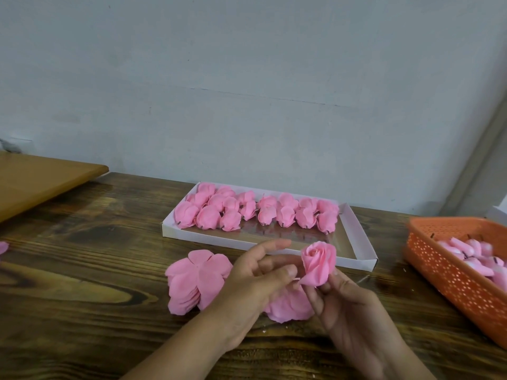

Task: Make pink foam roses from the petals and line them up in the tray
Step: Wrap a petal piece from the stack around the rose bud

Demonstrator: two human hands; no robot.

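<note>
**Rose held over table, bloom up and tilted away**

Pink foam rose (318, 263) sits between both hands, above the wooden table (82, 283) and just in front of the tray's near edge. Long axis roughly upright, leaning a little: the open bloom points up and away from the person, the narrow base points down and left toward the left thumb.

Right hand (345, 311): comes in from lower right, palm turned up, fingers curled round the lower part of the rose. Left hand (255, 283): comes in from lower left, thumb and a finger pinching at the base, index finger stretched out toward the tray.

White tray (356, 239): finished roses (255, 212) in rows along its far side, near side bare. Flat petal stacks (197, 281) lie on the table under and left of the hands. Orange basket (450, 270) at right holds more pink pieces.
</note>
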